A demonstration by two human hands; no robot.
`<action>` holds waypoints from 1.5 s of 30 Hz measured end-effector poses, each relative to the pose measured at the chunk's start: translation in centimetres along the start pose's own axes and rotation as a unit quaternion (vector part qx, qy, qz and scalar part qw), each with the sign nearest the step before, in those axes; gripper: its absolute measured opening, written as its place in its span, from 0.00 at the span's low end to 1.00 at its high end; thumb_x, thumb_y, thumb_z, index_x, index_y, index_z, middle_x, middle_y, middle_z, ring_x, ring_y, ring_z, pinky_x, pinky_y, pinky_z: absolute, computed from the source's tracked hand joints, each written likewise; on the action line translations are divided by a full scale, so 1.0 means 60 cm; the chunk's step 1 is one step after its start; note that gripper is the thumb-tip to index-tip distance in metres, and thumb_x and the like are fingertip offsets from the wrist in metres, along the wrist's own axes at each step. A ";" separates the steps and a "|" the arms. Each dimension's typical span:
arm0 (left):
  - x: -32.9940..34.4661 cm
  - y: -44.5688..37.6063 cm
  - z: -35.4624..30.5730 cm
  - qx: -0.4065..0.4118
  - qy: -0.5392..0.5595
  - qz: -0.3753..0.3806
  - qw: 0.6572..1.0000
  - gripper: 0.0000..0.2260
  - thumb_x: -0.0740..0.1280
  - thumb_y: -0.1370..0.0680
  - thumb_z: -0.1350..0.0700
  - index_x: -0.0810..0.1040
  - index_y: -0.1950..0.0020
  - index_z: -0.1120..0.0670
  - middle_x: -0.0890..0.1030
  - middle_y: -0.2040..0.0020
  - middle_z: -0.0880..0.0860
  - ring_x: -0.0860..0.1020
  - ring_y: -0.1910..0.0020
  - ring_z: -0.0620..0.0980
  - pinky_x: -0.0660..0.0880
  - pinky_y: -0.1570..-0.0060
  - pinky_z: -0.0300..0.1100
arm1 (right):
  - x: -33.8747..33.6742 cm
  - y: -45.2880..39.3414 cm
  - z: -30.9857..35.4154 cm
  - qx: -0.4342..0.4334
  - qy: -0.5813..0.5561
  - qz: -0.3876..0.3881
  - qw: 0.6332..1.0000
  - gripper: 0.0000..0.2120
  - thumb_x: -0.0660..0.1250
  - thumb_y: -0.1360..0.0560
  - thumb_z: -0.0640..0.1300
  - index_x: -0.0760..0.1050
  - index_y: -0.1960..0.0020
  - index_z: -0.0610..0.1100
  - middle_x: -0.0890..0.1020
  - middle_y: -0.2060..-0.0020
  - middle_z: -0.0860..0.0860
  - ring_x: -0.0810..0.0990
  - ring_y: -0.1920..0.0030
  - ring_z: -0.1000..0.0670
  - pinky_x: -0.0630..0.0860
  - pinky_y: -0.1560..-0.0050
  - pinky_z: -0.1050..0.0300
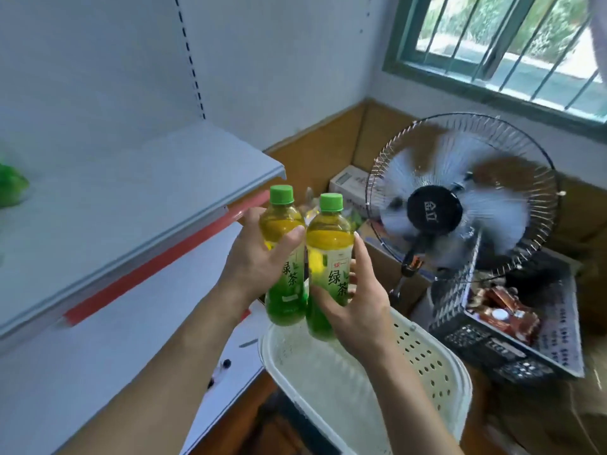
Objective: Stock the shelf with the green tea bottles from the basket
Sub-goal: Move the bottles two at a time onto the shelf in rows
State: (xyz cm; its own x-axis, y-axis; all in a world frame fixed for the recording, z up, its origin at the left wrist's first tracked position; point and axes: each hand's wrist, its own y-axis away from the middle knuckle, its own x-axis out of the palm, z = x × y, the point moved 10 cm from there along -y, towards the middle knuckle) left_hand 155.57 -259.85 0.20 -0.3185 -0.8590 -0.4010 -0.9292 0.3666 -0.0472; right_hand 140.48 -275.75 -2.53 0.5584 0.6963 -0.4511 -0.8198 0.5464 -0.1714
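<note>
My left hand (259, 261) grips a green tea bottle (286, 277) with a green cap, upright, just off the right end of the grey shelf (131, 198). Beside it, my right hand (354, 300) grips a second green tea bottle (328, 257), also upright, and the two bottles nearly touch. Both hang above the white perforated basket (423, 359), whose inside looks bare where I can see it. At the far left edge of the shelf shows a blurred green bottle (10, 188).
A running fan (460, 205) in a wire cage stands right of the bottles. A dark crate (512, 346) with brown packets sits below it. Cardboard boxes (348, 185) lie behind. A barred window (512, 44) is at the upper right. A lower shelf (131, 356) lies under the grey one.
</note>
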 end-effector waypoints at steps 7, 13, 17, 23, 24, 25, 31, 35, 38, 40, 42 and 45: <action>-0.195 0.045 -0.105 0.069 -0.003 -0.087 0.994 0.25 0.59 0.22 0.32 0.64 0.28 0.40 0.75 0.50 0.33 0.75 0.57 0.30 0.68 0.61 0.24 | 0.079 0.004 0.171 -0.062 -0.020 0.024 0.998 0.49 0.82 0.26 0.50 0.55 0.16 0.67 0.81 0.43 0.65 0.84 0.46 0.62 0.82 0.46 0.61; -0.343 0.089 -0.115 0.091 -0.025 -0.127 0.987 0.17 0.63 0.14 0.41 0.68 0.27 0.44 0.80 0.40 0.47 0.78 0.48 0.39 0.71 0.53 0.34 | 0.159 0.041 0.283 -0.105 -0.054 0.058 0.991 0.48 0.81 0.25 0.46 0.56 0.17 0.66 0.81 0.42 0.67 0.84 0.43 0.62 0.85 0.43 0.53; -0.421 0.104 -0.104 0.088 -0.027 -0.182 0.979 0.10 0.66 0.14 0.44 0.70 0.35 0.43 0.82 0.46 0.47 0.80 0.48 0.43 0.71 0.54 0.34 | 0.213 0.061 0.324 -0.122 -0.048 0.088 0.987 0.49 0.81 0.25 0.47 0.55 0.15 0.64 0.83 0.37 0.60 0.84 0.39 0.57 0.85 0.37 0.43; -0.499 0.099 -0.116 0.106 -0.042 -0.209 0.971 0.11 0.65 0.15 0.41 0.73 0.38 0.46 0.81 0.49 0.41 0.79 0.50 0.35 0.73 0.52 0.35 | 0.269 0.047 0.371 -0.137 -0.049 0.127 0.981 0.52 0.82 0.26 0.48 0.51 0.16 0.68 0.81 0.40 0.64 0.85 0.42 0.57 0.85 0.42 0.43; -0.508 0.093 -0.122 0.109 -0.056 -0.207 0.971 0.11 0.66 0.15 0.41 0.74 0.38 0.47 0.81 0.49 0.41 0.79 0.50 0.37 0.74 0.52 0.39 | 0.276 0.040 0.375 -0.142 -0.048 0.129 0.980 0.53 0.82 0.26 0.47 0.50 0.16 0.68 0.81 0.41 0.65 0.85 0.44 0.58 0.85 0.43 0.45; -0.519 0.085 -0.128 0.112 -0.075 -0.209 0.969 0.12 0.67 0.15 0.41 0.75 0.40 0.48 0.81 0.50 0.42 0.80 0.51 0.41 0.75 0.52 0.42 | 0.284 0.031 0.379 -0.146 -0.044 0.131 0.979 0.53 0.82 0.26 0.47 0.50 0.15 0.68 0.82 0.41 0.63 0.84 0.45 0.59 0.85 0.44 0.45; -0.582 0.015 -0.156 0.069 -0.207 -0.204 0.954 0.17 0.72 0.18 0.41 0.78 0.47 0.55 0.82 0.54 0.50 0.80 0.53 0.54 0.76 0.55 0.47 | 0.337 -0.042 0.393 -0.169 -0.062 0.167 0.969 0.56 0.81 0.25 0.43 0.47 0.15 0.69 0.82 0.33 0.57 0.84 0.43 0.58 0.86 0.44 0.44; -0.601 -0.032 -0.164 0.032 -0.281 -0.182 0.942 0.17 0.71 0.18 0.41 0.77 0.45 0.55 0.81 0.54 0.52 0.79 0.55 0.53 0.76 0.56 0.50 | 0.382 -0.087 0.396 -0.180 -0.081 0.186 0.962 0.55 0.81 0.26 0.42 0.49 0.15 0.67 0.82 0.33 0.58 0.85 0.41 0.55 0.85 0.43 0.44; -0.617 -0.063 -0.159 -0.010 -0.349 -0.154 0.924 0.17 0.73 0.19 0.39 0.77 0.47 0.52 0.80 0.54 0.50 0.78 0.56 0.50 0.70 0.62 0.46 | 0.419 -0.112 0.396 -0.187 -0.081 0.209 0.956 0.55 0.80 0.26 0.42 0.47 0.14 0.65 0.81 0.31 0.57 0.83 0.38 0.55 0.81 0.43 0.57; -0.625 -0.082 -0.150 -0.041 -0.399 -0.128 0.907 0.17 0.73 0.20 0.38 0.77 0.49 0.51 0.80 0.54 0.50 0.78 0.56 0.49 0.69 0.62 0.46 | 0.443 -0.121 0.394 -0.188 -0.084 0.222 0.953 0.56 0.79 0.26 0.42 0.46 0.14 0.66 0.81 0.29 0.56 0.83 0.35 0.53 0.82 0.41 0.55; -0.634 -0.097 -0.136 -0.068 -0.440 -0.109 0.889 0.17 0.73 0.20 0.38 0.77 0.51 0.51 0.80 0.54 0.50 0.77 0.57 0.49 0.69 0.62 0.46 | 0.464 -0.127 0.390 -0.184 -0.097 0.228 0.951 0.56 0.79 0.26 0.42 0.46 0.14 0.67 0.81 0.29 0.55 0.84 0.35 0.51 0.83 0.37 0.45; -0.655 -0.112 -0.119 -0.098 -0.484 -0.102 0.864 0.17 0.71 0.20 0.37 0.75 0.54 0.50 0.80 0.54 0.51 0.78 0.55 0.52 0.70 0.59 0.47 | 0.495 -0.129 0.394 -0.181 -0.113 0.242 0.947 0.55 0.78 0.25 0.43 0.45 0.15 0.69 0.80 0.28 0.55 0.83 0.34 0.50 0.83 0.36 0.41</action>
State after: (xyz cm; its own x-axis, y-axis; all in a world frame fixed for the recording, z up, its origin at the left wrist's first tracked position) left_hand 172.98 -231.13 22.80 0.0729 -0.1632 -0.9839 -0.9915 0.0951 -0.0892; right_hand 166.42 -248.30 6.14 0.0864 0.9281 -0.3621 -0.9536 -0.0282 -0.2997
